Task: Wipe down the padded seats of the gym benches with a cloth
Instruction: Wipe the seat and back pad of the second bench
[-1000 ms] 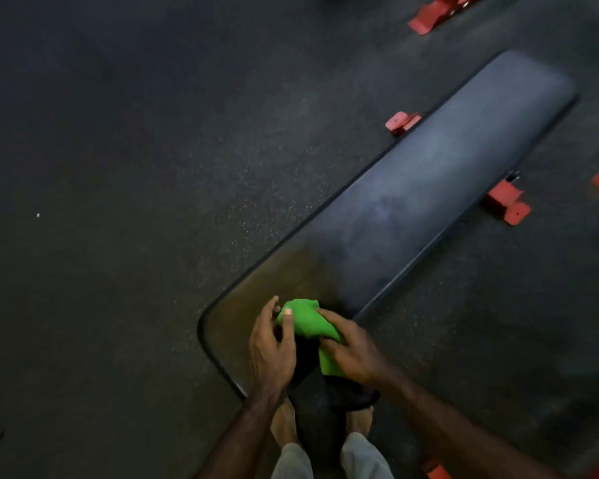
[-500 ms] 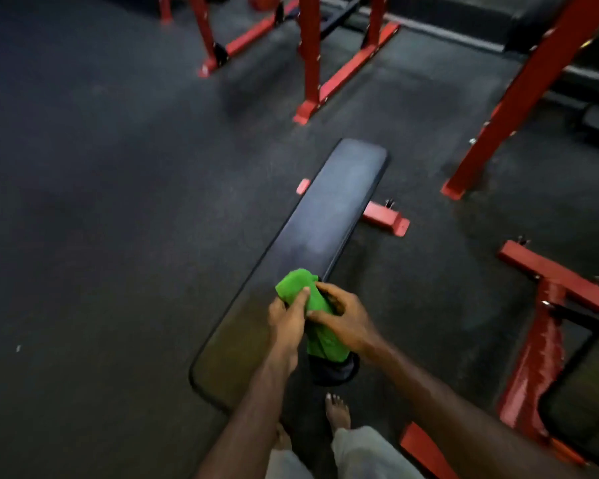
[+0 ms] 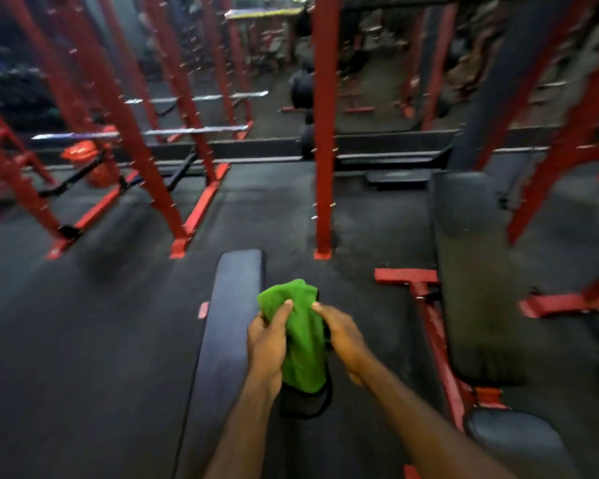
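Both hands, left [image 3: 268, 344] and right [image 3: 341, 335], gripped the green cloth [image 3: 303, 337]; soft, light, best bunched mid-fold above the flat bench [image 3: 230, 323].

Head camera looks forward and down, near the hands [image 3: 305, 340].

Both forearms are reaching forward side by side; the left hand [image 3: 268, 340] is gripping the cloth [image 3: 303, 344] (thumb up), the right hand [image 3: 341, 335] pinching its other edge.
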The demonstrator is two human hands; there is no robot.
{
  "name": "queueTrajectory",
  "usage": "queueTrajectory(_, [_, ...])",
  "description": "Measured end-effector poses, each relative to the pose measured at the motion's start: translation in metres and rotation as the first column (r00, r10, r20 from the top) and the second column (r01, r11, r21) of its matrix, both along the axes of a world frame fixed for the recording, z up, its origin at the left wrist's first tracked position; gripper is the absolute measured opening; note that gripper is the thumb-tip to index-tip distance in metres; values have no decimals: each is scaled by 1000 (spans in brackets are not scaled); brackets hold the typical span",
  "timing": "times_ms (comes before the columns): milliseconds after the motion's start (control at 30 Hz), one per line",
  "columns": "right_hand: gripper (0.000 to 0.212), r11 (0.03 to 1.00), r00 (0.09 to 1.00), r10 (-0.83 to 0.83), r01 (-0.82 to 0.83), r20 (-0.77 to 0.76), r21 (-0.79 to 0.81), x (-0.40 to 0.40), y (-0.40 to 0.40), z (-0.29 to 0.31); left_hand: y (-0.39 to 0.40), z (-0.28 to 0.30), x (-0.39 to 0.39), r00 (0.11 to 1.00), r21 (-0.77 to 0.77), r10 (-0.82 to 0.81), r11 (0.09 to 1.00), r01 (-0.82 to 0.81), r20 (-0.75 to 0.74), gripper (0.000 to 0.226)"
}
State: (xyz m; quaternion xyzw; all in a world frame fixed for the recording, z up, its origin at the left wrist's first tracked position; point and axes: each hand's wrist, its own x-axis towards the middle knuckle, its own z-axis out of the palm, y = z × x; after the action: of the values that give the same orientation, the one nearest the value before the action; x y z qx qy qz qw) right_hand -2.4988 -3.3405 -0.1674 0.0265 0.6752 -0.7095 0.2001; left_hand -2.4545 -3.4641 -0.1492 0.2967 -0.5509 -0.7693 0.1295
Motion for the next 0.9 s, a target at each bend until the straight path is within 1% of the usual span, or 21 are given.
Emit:
queueTrajectory(33, [23, 999, 999, -33, 33, 17, -28, 4, 5, 8, 3, 4, 0, 999, -20, -45, 999, 45, -10, 19])
queueTrajectory(100, [46, 992, 992, -123, 123, 3, -33, 9, 24, 19, 20, 14, -3, 986, -41, -162, 986, 160, -43, 12])
queueTrajectory(133, [53, 987, 988, -157, 156, -7, -23, 11, 30, 24, 27, 19, -4, 976, -45, -210, 977, 207, -65, 10])
queueTrajectory(167, [50, 977, 977, -214, 214, -23, -15, 13, 45, 29, 42, 24, -5, 961, -51, -266, 963, 263, -74, 10])
queueTrajectory(233, [32, 961, 960, -277, 277, -48, -9, 13, 64, 36, 62, 33, -9, 942, -66, -321, 946, 316, -95, 14])
queueTrajectory(267, [29, 949, 948, -314, 314, -56, -14, 13, 75, 37, 73, 38, -11, 933, -60, -345, 938, 341, -105, 16])
queueTrajectory(400, [34, 916, 915, -398, 393, -68, -82, 14, 118, 41, 110, 43, -25, 896, -42, -432, 902, 430, -104, 17])
queueTrajectory(600, [28, 835, 840, -542, 532, -37, -142, -4, 175, 39, 166, 44, -71, 832, -112, -551, 833, 542, -66, 15])
queueTrajectory(667, [28, 813, 820, -571, 558, -39, -167, -16, 190, 42, 182, 50, -87, 804, -126, -592, 803, 582, -61, 16])
queueTrajectory(800, [29, 795, 813, -583, 568, -7, -212, -40, 210, 44, 206, 57, -117, 739, -128, -672, 737, 663, -41, 21])
queueTrajectory(900, [25, 777, 797, -603, 583, -15, -235, -61, 225, 43, 220, 59, -136, 737, -126, -676, 733, 668, -27, 18])
